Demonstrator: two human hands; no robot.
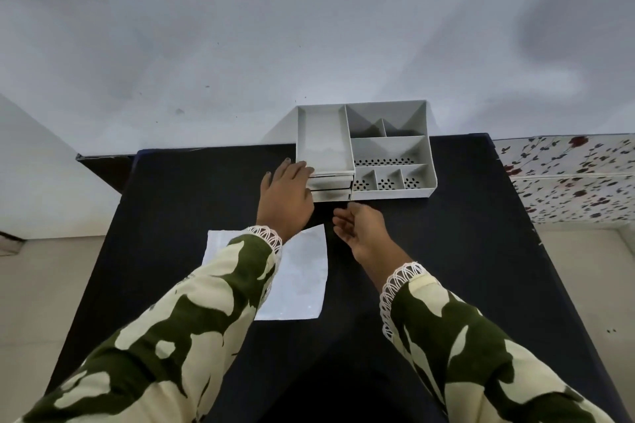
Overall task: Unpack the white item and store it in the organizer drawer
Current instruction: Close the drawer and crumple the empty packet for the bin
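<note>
Left hand [287, 197]: fingers spread and extended flat, palm down, fingertips resting against the near-left corner of the organizer [364, 151], at the left ends of the two drawers [330, 188]. It gripped nothing. Both drawer fronts sat about flush with the organizer body, one stacked above the other, under the long open tray compartment.

Right hand [360, 228]: held loosely open, fingers half-curled, palm turned toward the left, hovering just near of the lower drawer front. It was empty and touched nothing.

White item: not identifiable in either hand; whether it lay inside a drawer could not be told. A flat white wrapper [302, 276] lay on the worktop [464, 251] near of the hands, partly covered by the left sleeve [192, 319].

Edges and room: the organizer stood at the far edge of the black worktop, against the pale wall [309, 45]. Open worktop extended to the right of the organizer and along the near-right side. A floral-patterned surface [570, 175] sat beyond the worktop's right edge.

Pose: both forearms reached forward from the near edge, converging toward the drawers; the right sleeve [481, 354] ran in from near right.
</note>
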